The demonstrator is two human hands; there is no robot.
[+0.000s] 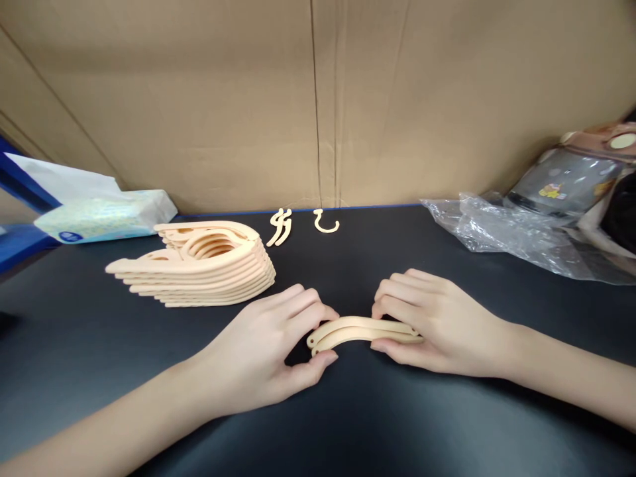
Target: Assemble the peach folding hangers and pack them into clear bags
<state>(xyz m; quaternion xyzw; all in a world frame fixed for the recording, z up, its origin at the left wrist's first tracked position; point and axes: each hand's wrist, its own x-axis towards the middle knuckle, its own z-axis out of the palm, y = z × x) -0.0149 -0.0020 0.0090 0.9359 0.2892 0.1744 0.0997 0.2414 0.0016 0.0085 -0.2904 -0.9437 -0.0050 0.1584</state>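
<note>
Two cream plastic hanger arms (358, 326) lie side by side in front of me, curved the same way, with small holes at their left ends. My left hand (278, 341) is closed about those left ends, fingertips behind and thumb in front. At the opposite end, my right hand (432, 324) pinches the pair between thumb and fingers and hides part of the tips. Left of the hands stands a stack of folded cream hangers (223, 270). Farther back lie several loose hanger hooks: a nested group (282, 227) and a single hook (326, 224).
A tissue pack (114, 215) with a tissue sticking out sits at the back left. Crumpled clear plastic (507, 232) and a grey transparent container (561, 179) are at the back right. A cardboard wall (223, 99) closes off the far edge of the black table (377, 424).
</note>
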